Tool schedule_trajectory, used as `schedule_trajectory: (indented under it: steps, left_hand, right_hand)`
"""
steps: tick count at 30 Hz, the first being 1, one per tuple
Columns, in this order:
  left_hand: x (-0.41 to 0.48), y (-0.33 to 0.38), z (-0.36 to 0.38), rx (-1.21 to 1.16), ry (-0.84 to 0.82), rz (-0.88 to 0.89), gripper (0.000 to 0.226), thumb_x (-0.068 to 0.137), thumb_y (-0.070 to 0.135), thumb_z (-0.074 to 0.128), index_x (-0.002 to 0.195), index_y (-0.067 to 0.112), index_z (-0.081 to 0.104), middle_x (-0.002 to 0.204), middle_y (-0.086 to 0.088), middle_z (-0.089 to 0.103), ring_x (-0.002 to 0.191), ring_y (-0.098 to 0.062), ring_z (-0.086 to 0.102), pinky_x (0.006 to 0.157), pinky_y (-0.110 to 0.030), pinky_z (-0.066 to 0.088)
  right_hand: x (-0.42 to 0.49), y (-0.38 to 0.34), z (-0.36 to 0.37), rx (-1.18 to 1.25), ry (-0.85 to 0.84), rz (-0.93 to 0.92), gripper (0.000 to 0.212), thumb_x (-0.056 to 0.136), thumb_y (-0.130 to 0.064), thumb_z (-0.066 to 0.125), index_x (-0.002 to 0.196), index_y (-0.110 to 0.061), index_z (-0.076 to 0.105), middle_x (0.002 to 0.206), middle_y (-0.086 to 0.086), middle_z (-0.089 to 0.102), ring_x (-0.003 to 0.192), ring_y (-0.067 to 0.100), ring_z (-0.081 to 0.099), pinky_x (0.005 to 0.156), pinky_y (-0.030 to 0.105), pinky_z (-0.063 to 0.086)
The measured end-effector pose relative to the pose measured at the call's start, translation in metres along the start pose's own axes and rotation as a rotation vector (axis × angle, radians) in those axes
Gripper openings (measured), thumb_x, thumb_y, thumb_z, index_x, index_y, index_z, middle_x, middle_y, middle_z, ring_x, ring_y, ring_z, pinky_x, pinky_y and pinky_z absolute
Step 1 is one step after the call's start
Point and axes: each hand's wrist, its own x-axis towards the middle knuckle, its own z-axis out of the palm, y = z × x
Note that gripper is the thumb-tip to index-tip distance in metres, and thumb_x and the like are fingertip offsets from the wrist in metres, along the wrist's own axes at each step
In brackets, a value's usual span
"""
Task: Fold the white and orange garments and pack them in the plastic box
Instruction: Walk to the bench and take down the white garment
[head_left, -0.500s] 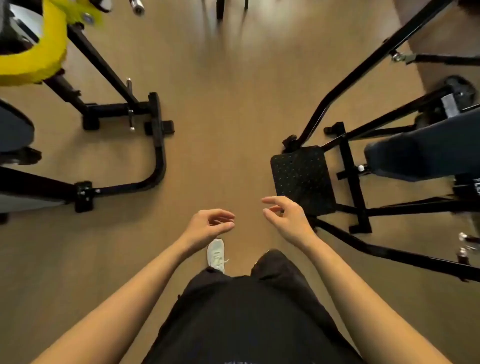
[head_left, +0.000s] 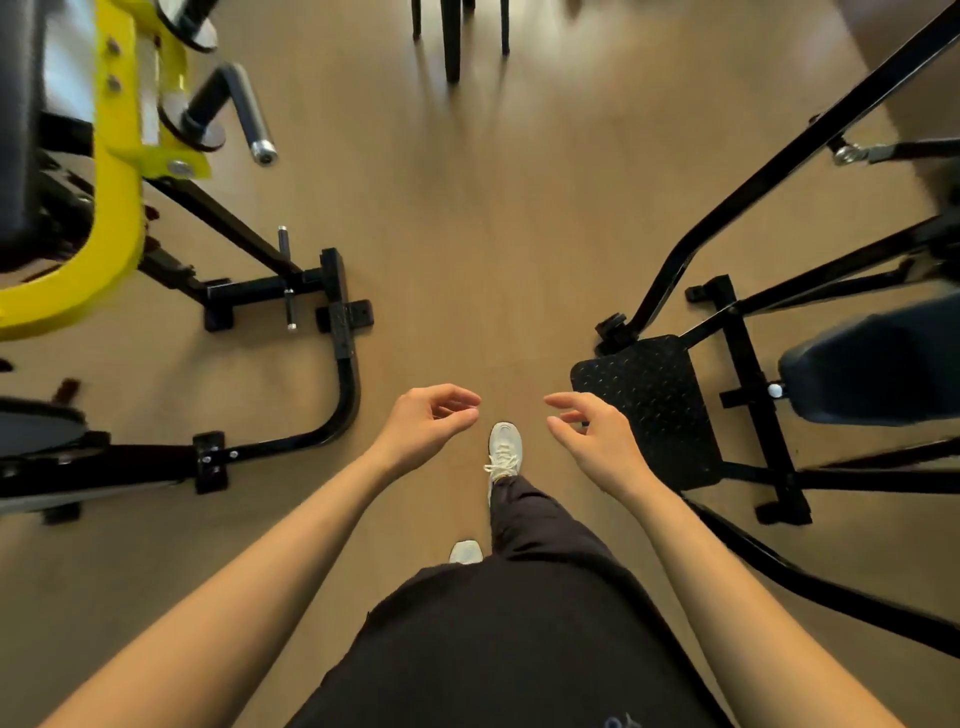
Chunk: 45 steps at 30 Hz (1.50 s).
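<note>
Both hands empty, walking between gym machines.
We held our left hand (head_left: 428, 428) and right hand (head_left: 597, 441) loosely curled, gripping nothing, probably mid-stride; neither garments nor plastic box were visible.

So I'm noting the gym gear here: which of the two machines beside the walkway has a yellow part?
The machine on the person's left: its curved frame is yellow. The one on the right, with the black tread plate, is all black.
</note>
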Motion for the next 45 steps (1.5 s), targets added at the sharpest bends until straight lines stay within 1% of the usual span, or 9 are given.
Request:
schedule_trajectory:
  steps: [4, 8, 15, 19, 24, 28, 31, 35, 45]
  left_hand:
    - [0.053, 0.043, -0.016, 0.026, 0.066, -0.014, 0.02, 0.095, 0.025, 0.068, 0.112, 0.017, 0.075, 0.105, 0.002, 0.075, 0.098, -0.008, 0.069, 0.082, -0.017, 0.052]
    - [0.103, 0.079, -0.035, -0.014, 0.106, -0.004, 0.017, 0.095, 0.023, 0.068, 0.11, 0.019, 0.075, 0.104, 0.001, 0.076, 0.098, -0.011, 0.07, 0.085, -0.021, 0.054]
    - [0.175, 0.113, -0.073, -0.102, 0.131, 0.015, 0.015, 0.094, 0.019, 0.07, 0.108, 0.019, 0.075, 0.103, 0.001, 0.077, 0.098, -0.013, 0.072, 0.088, -0.023, 0.057]
    - [0.229, 0.12, -0.1, -0.118, 0.118, 0.03, 0.016, 0.094, 0.018, 0.07, 0.109, 0.015, 0.076, 0.102, 0.0, 0.077, 0.096, -0.014, 0.072, 0.087, -0.023, 0.058]
    - [0.31, 0.13, -0.149, -0.091, 0.078, 0.039, 0.014, 0.094, 0.021, 0.07, 0.107, 0.02, 0.076, 0.101, 0.004, 0.076, 0.094, -0.009, 0.07, 0.079, -0.012, 0.054]
    - [0.376, 0.145, -0.193, -0.067, 0.06, 0.054, 0.012, 0.094, 0.024, 0.069, 0.105, 0.023, 0.075, 0.099, 0.007, 0.075, 0.094, -0.007, 0.07, 0.084, -0.023, 0.058]
    - [0.431, 0.164, -0.226, -0.025, 0.03, 0.063, 0.013, 0.093, 0.024, 0.07, 0.104, 0.022, 0.076, 0.099, 0.007, 0.075, 0.095, -0.009, 0.07, 0.087, -0.029, 0.059]
    - [0.5, 0.202, -0.26, -0.02, 0.023, 0.081, 0.013, 0.092, 0.024, 0.072, 0.103, 0.02, 0.078, 0.098, 0.006, 0.077, 0.094, -0.013, 0.071, 0.088, -0.029, 0.058]
    - [0.667, 0.286, -0.287, -0.049, -0.041, 0.027, 0.012, 0.091, 0.018, 0.073, 0.102, 0.019, 0.076, 0.098, -0.005, 0.077, 0.093, -0.015, 0.07, 0.087, -0.028, 0.057]
  right_hand:
    - [0.069, -0.02, -0.033, 0.007, -0.004, -0.038, 0.027, 0.096, -0.023, 0.064, 0.123, -0.024, 0.067, 0.115, -0.011, 0.064, 0.101, 0.006, 0.062, 0.079, 0.01, 0.044]
    - [0.137, -0.045, -0.065, -0.015, -0.039, -0.07, 0.026, 0.095, -0.022, 0.066, 0.121, -0.021, 0.068, 0.111, -0.007, 0.067, 0.099, 0.01, 0.064, 0.086, 0.024, 0.052]
    - [0.225, -0.099, -0.102, -0.026, -0.037, -0.069, 0.026, 0.095, -0.021, 0.066, 0.12, -0.017, 0.07, 0.11, -0.001, 0.07, 0.097, 0.015, 0.066, 0.089, 0.031, 0.055]
    - [0.276, -0.128, -0.11, -0.042, -0.033, -0.052, 0.026, 0.096, -0.022, 0.066, 0.12, -0.017, 0.069, 0.108, 0.0, 0.069, 0.096, 0.015, 0.065, 0.087, 0.029, 0.054]
    - [0.34, -0.169, -0.115, -0.076, -0.056, 0.011, 0.027, 0.097, -0.024, 0.064, 0.123, -0.018, 0.068, 0.107, 0.0, 0.069, 0.095, 0.011, 0.064, 0.086, 0.027, 0.052]
    - [0.392, -0.206, -0.128, -0.088, -0.084, 0.057, 0.026, 0.096, -0.025, 0.064, 0.122, -0.02, 0.068, 0.104, -0.003, 0.068, 0.092, 0.009, 0.064, 0.084, 0.025, 0.051]
    - [0.433, -0.234, -0.144, -0.064, -0.028, 0.058, 0.025, 0.096, -0.021, 0.065, 0.12, -0.02, 0.068, 0.099, -0.005, 0.068, 0.088, 0.008, 0.063, 0.082, 0.023, 0.048]
    - [0.481, -0.254, -0.166, 0.012, 0.064, 0.083, 0.021, 0.094, -0.017, 0.066, 0.115, -0.019, 0.071, 0.091, -0.009, 0.068, 0.081, 0.005, 0.062, 0.079, 0.023, 0.047]
    - [0.642, -0.272, -0.234, 0.148, 0.113, 0.101, 0.019, 0.094, -0.017, 0.067, 0.111, -0.024, 0.071, 0.094, -0.009, 0.07, 0.09, 0.009, 0.066, 0.079, 0.019, 0.05]
